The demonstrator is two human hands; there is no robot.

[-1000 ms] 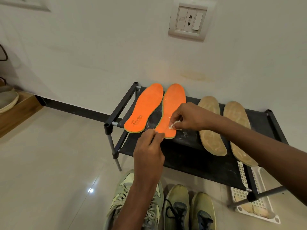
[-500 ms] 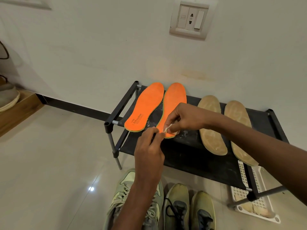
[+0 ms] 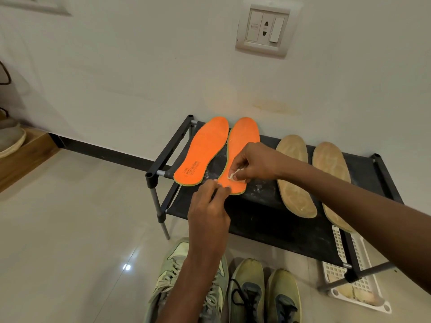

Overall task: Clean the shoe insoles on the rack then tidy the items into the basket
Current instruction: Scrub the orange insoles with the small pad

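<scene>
Two orange insoles on rack's far left; two tan insoles right; three shoes near, on floor; one white basket near right.

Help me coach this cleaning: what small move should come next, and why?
Probably rub the white wad further along the orange insole. The right hand pinches it at the heel, the left hand steadies that end, and the toe end looks unwiped.

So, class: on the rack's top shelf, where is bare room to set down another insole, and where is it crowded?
Bare black shelf lies along the front edge, below both pairs, and as a narrow strip between the right orange insole and the left tan insole. Crowded: the orange heel end, where the left hand and right hand work.
</scene>
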